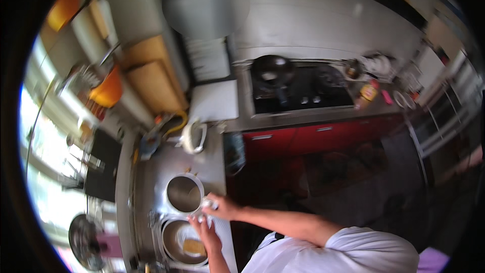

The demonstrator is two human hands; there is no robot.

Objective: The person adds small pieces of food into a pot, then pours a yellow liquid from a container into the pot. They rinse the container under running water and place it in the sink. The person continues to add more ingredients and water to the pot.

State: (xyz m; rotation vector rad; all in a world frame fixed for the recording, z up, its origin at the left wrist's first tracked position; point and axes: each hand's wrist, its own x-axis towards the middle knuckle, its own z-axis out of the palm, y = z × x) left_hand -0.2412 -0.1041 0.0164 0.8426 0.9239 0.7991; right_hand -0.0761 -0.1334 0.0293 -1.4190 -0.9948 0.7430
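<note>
My right hand (224, 207) is closed around a small whitish thing (210, 203), too blurred to name, beside a round pot (202, 185) with a pale rim. That pot stands on the steel counter and has a little something at its bottom. Just below, my left hand (206, 233) reaches over the near edge of a second round metal pot (165, 231) sitting in the sink. White patches show at the left fingertips; whether they grip anything is unclear. Inside the second pot lies a yellowish sponge-like block (194, 247).
Beyond the pots are a white handled container (194, 136) and a white board (214, 100). A black wok (272, 69) sits on the gas hob (303, 98). Wooden cutting boards (153, 83) lean at the left. An electric fan (85, 240) stands by the window.
</note>
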